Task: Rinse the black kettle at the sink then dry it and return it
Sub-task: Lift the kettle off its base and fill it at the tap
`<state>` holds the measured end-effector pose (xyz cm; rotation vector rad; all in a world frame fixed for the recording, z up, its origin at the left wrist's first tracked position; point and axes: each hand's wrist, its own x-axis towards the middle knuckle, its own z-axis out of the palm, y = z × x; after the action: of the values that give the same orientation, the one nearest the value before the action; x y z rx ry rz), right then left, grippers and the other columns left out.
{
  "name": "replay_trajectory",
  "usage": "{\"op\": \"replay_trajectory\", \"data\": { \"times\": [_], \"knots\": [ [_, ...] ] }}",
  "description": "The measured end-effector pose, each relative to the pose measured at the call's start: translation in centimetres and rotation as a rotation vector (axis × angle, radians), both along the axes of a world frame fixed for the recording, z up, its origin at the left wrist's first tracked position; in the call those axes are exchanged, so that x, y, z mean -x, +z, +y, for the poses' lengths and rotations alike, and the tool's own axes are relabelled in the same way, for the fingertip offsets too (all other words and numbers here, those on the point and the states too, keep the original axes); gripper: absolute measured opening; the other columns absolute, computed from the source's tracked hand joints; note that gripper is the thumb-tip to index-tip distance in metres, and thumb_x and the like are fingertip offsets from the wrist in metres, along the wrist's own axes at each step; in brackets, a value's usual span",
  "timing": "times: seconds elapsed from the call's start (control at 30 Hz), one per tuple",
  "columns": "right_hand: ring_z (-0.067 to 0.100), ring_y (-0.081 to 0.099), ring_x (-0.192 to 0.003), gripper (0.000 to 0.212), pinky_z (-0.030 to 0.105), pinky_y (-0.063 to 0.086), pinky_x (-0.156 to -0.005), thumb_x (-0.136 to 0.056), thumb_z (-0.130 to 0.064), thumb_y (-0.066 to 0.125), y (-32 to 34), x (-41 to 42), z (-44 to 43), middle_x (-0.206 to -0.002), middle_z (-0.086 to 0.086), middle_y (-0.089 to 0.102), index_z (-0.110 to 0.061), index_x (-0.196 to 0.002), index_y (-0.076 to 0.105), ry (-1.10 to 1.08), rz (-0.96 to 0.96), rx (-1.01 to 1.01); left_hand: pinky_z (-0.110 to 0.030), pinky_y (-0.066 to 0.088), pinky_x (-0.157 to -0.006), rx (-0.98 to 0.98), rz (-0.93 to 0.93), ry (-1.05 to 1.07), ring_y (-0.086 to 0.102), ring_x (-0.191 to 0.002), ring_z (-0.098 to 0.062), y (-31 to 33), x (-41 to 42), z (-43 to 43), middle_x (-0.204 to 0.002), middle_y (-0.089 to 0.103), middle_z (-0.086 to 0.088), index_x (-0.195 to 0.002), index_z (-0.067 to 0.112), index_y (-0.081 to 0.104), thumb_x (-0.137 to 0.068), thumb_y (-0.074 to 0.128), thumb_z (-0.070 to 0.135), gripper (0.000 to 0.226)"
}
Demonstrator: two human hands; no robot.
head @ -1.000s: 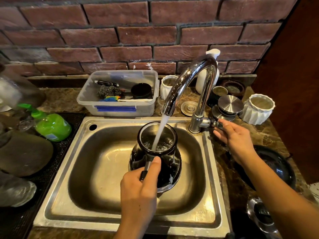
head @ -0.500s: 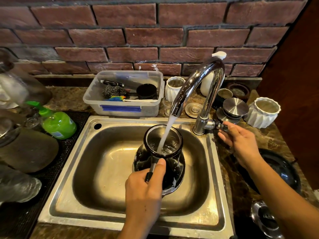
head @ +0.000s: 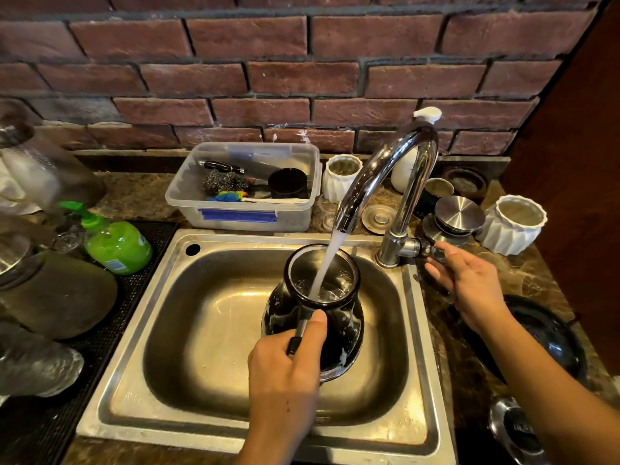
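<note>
The left hand [head: 285, 374] reaches in from 6 o'clock over the sink [head: 141, 330], fingers wrapped tight around the kettle's handle [head: 299, 333], thumb laid along the top of it. The right hand [head: 469, 283] extends from 4 o'clock to the tap lever [head: 431, 250] at the base of the tap [head: 389, 176], its fingers loosely curled, their tips on the lever.

The kettle [head: 313, 313] is held inside the sink basin, right of centre, directly under the spout, tilted slightly with its open mouth upward. It is glossy black, wet, with white flecks on its body. A white stream of water [head: 327, 263] runs into the mouth.

The sink is steel, set in a mottled brown stone counter [head: 134, 196]. At 12 o'clock stands a clear plastic tub [head: 241, 216] holding scrubbers and a black cup. At 9 o'clock a green soap bottle [head: 117, 245] lies on a black mat [head: 100, 330]. At 2 o'clock, white ribbed pots [head: 513, 226] and a steel lid [head: 459, 213] stand before a red brick wall [head: 268, 78].
</note>
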<state>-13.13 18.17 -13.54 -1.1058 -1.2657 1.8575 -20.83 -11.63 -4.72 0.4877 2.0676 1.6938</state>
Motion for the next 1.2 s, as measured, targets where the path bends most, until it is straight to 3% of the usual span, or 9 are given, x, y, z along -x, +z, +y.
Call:
{"op": "replay_trajectory", "data": {
  "times": [0.17,0.43,0.57,0.63,0.67,0.73,0.9,1.1,1.2],
  "knots": [
    [0.014,0.073,-0.103,0.019,0.019,0.059,-0.076,-0.102,-0.022,0.055,0.3,0.1,-0.1,-0.114,-0.001,0.071,-0.023,-0.109,0.073,-0.012,0.007,0.009,-0.017,0.035,-0.045,0.016,0.005,0.018,0.041,-0.039,-0.004,-0.4,-0.1,0.1,-0.033,0.038,0.011,-0.037,0.025,0.054,-0.089,0.055,0.049,0.057],
    [0.019,0.068,-0.110,0.032,0.028,0.059,-0.088,-0.104,-0.020,0.050,1.1,0.7,-1.0,-0.119,0.003,0.068,-0.009,-0.131,0.061,-0.053,-0.053,-0.005,-0.013,0.037,-0.044,0.026,-0.006,0.023,0.044,-0.040,-0.003,-0.6,-0.1,0.1,-0.034,0.041,0.011,-0.037,0.026,0.056,-0.088,0.055,0.050,0.056],
    [0.030,0.067,-0.106,0.027,0.050,0.052,-0.099,-0.106,-0.026,0.042,1.8,2.7,-3.8,-0.108,0.015,0.070,-0.015,-0.103,0.067,-0.081,-0.344,-0.246,-0.010,0.035,-0.044,0.016,0.010,0.023,0.046,-0.039,-0.002,-0.6,-0.1,0.4,-0.033,0.042,0.012,-0.037,0.028,0.057,-0.089,0.056,0.049,0.056],
    [0.028,0.060,-0.120,0.024,0.049,0.046,-0.107,-0.104,-0.028,0.043,1.7,2.8,-4.4,-0.120,0.006,0.062,-0.022,-0.120,0.060,-0.015,-0.295,-0.197,-0.009,0.036,-0.044,0.028,0.021,0.022,0.048,-0.039,-0.001,-0.8,-0.1,0.6,-0.033,0.044,0.013,-0.037,0.030,0.058,-0.094,0.061,0.048,0.060],
    [0.024,0.052,-0.131,0.037,0.048,0.040,-0.113,-0.104,-0.031,0.043,1.6,2.5,-4.3,-0.134,0.003,0.055,-0.024,-0.140,0.050,0.011,-0.274,-0.153,-0.008,0.036,-0.044,0.034,0.027,0.025,0.049,-0.039,0.000,-0.9,-0.1,0.6,-0.033,0.045,0.014,-0.037,0.031,0.059,-0.096,0.062,0.046,0.062],
    [0.020,0.035,-0.144,0.057,0.049,0.028,-0.120,-0.102,-0.043,0.041,1.2,2.0,-4.0,-0.158,-0.001,0.036,-0.027,-0.154,0.030,0.068,-0.324,-0.178,-0.006,0.036,-0.044,0.026,0.026,0.024,0.050,-0.040,0.000,-1.1,-0.1,0.8,-0.034,0.045,0.013,-0.038,0.030,0.059,-0.098,0.061,0.043,0.062],
    [0.024,0.039,-0.143,0.071,0.051,0.030,-0.118,-0.095,-0.058,0.043,1.2,2.0,-5.0,-0.161,-0.002,0.033,-0.031,-0.156,0.020,0.052,-0.401,-0.197,-0.017,0.033,-0.044,0.041,-0.003,0.071,0.039,-0.037,-0.005,-1.0,-0.2,0.7,-0.034,0.040,0.008,-0.037,0.022,0.052,-0.083,0.056,0.062,0.061],
    [0.025,0.028,-0.148,0.071,0.045,0.022,-0.118,-0.098,-0.054,0.045,1.5,1.2,-7.4,-0.162,-0.003,0.030,-0.029,-0.158,0.016,0.061,-0.483,-0.266,-0.026,0.032,-0.046,0.040,-0.046,0.106,0.038,-0.036,-0.005,-0.5,-0.4,0.2,-0.034,0.040,0.009,-0.037,0.022,0.052,-0.078,0.055,0.070,0.062],
    [0.025,0.034,-0.144,0.067,0.044,0.024,-0.116,-0.098,-0.054,0.046,1.7,0.5,-9.0,-0.160,0.000,0.035,-0.030,-0.156,0.022,0.120,-0.507,-0.243,-0.029,0.032,-0.046,0.046,-0.034,0.130,0.037,-0.036,-0.006,0.1,-0.4,-0.2,-0.034,0.039,0.009,-0.037,0.022,0.050,-0.078,0.056,0.070,0.064]
  ]
}}
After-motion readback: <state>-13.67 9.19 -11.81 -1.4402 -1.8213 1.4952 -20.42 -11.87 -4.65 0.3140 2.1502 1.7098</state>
